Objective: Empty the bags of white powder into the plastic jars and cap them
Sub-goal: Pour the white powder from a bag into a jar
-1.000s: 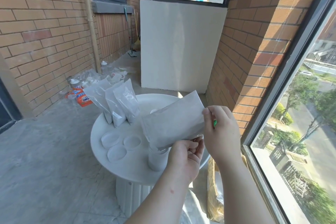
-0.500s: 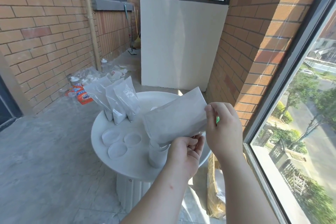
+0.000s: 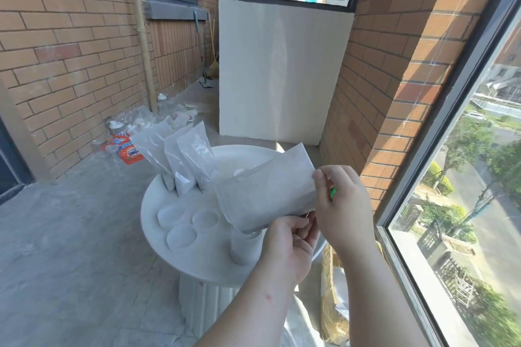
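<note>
A clear bag of white powder [image 3: 266,187] hangs tilted, its lower left corner over the mouth of a plastic jar [image 3: 244,245] on the round white table [image 3: 174,189]. My left hand [image 3: 287,248] pinches the bag's lower edge just above the jar. My right hand [image 3: 342,207] pinches the bag's upper right edge; something small and green shows behind its fingers. Three more bags [image 3: 180,159] stand upright at the table's back left. Three clear lids [image 3: 187,222] lie flat on the table left of the jar. A white round top [image 3: 242,172] peeks out behind the held bag.
Brick walls close in left and right, with a white panel [image 3: 282,70] behind the table. Bottles and an orange packet [image 3: 128,151] litter the floor at the left wall. A window [image 3: 462,191] runs along the right. A brown sack [image 3: 334,298] sits under the table's right side.
Both hands and the bag stay over the jar. The bag's angle has hardly changed; the camera has shifted slightly.
</note>
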A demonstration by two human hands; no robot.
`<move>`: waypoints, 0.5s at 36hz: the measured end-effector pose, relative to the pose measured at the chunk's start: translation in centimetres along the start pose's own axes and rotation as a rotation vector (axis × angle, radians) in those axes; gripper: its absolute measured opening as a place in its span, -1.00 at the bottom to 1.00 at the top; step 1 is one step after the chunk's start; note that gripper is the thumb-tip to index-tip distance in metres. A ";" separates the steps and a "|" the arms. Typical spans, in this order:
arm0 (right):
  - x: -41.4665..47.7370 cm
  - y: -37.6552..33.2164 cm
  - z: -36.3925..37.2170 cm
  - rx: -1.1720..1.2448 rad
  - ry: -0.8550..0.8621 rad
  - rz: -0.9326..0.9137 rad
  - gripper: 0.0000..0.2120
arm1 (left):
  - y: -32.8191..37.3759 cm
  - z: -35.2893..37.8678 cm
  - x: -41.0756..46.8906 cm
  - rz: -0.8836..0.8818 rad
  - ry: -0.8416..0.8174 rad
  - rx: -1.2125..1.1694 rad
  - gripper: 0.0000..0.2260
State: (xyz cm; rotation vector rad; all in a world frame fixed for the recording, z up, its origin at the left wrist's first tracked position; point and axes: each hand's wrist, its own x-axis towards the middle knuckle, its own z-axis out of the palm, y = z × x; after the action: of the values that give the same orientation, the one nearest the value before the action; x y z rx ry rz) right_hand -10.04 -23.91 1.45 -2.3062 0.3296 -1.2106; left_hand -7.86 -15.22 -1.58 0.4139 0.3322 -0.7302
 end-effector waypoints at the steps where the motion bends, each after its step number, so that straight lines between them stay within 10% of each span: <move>1: 0.1 0.0 -0.1 0.006 -0.007 0.006 -0.88 | 0.1 0.1 0.0 0.001 -0.008 -0.004 -0.69; 18: 0.0 0.7 -1.3 0.058 -0.189 0.101 -0.85 | 0.1 0.2 -0.3 0.028 -0.058 0.012 -0.68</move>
State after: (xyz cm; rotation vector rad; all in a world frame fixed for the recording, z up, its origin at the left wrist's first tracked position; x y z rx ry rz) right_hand -11.13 -24.94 1.70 -2.3028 0.3343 -0.9330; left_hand -7.99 -15.06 -1.30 0.4068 0.2669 -0.7156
